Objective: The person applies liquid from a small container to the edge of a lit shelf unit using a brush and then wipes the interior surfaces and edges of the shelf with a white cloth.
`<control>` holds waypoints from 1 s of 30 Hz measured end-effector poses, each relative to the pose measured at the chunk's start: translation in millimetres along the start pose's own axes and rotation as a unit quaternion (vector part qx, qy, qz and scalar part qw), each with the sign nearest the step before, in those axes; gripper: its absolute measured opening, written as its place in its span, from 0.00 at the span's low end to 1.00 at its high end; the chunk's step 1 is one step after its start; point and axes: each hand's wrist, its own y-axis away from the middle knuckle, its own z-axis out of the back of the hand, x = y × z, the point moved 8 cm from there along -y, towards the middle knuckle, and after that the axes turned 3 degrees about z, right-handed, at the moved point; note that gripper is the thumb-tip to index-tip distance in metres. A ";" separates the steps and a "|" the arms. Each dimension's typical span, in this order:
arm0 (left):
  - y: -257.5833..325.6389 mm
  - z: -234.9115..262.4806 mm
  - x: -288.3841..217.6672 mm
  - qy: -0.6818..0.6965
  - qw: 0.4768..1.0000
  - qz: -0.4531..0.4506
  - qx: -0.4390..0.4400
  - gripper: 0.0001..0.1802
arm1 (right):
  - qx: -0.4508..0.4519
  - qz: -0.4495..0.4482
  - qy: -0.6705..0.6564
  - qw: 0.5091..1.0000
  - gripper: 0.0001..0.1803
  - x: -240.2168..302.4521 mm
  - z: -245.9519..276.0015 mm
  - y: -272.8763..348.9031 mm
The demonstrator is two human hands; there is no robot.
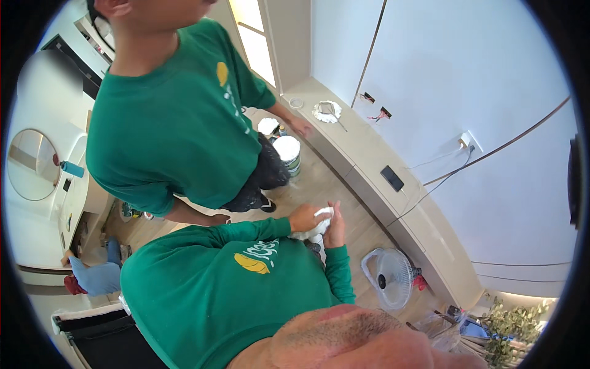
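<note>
Both my hands are together in front of my green shirt. A crumpled white cloth (321, 226) lies bunched between them. My left hand (305, 220) comes in from the left and is closed around the cloth. My right hand (335, 229) has its fingers stretched out, with the palm turned toward the cloth and touching it. Some of the left fingers are hidden by the cloth. Beyond my hands, a white-lidded bucket (287, 147) stands on the floor beside a co-worker (172, 123) in a green shirt, whose hand hangs near it.
Along the right runs a long low ledge (369, 184) with a phone (392, 178), a scraper on white sheeting (327, 111) and a tape roll (296, 103). Cables hang from a wall socket (468, 142). A fan (393, 280) stands low at right. Another person (95, 277) is at far left.
</note>
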 end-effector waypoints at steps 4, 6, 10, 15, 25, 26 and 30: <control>-12.8 24.0 56.4 0.040 0.987 0.087 -0.132 0.32 | 0.023 0.105 0.125 0.986 0.44 5.7 -49.5 16.2; -11.8 3.8 73.0 0.107 0.974 0.171 -0.104 0.32 | 0.087 0.095 0.154 0.980 0.45 22.6 -66.4 53.5; 1.1 21.3 29.0 0.225 0.968 0.108 -0.013 0.29 | 0.109 0.294 0.273 0.909 0.22 98.6 -142.7 140.8; 33.2 33.9 2.9 0.222 0.969 0.067 0.081 0.27 | 0.182 0.566 0.327 0.734 0.05 178.8 -267.3 229.9; 98.2 96.7 22.2 0.116 0.984 -0.011 0.138 0.20 | 0.375 0.792 0.234 0.421 0.10 204.5 -418.6 388.7; 106.6 105.8 29.1 0.134 0.982 0.004 0.133 0.20 | 0.371 0.801 0.216 0.417 0.11 202.0 -419.4 392.4; 127.3 137.5 30.8 0.285 0.948 0.070 0.125 0.18 | 0.331 0.805 0.282 0.404 0.13 199.8 -400.1 371.2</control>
